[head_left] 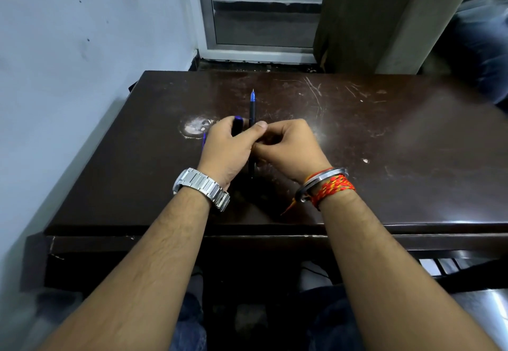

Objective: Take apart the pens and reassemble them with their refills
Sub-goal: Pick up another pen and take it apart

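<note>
Black pen (252, 111) juts forward past right hand (290, 145) fingers (277, 130), seemingly pinched.

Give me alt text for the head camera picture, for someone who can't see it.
Over a dark table, the left hand grips a dark blue pen piece beside the curled right hand. A black pen with a blue tip points away from between them.
</note>
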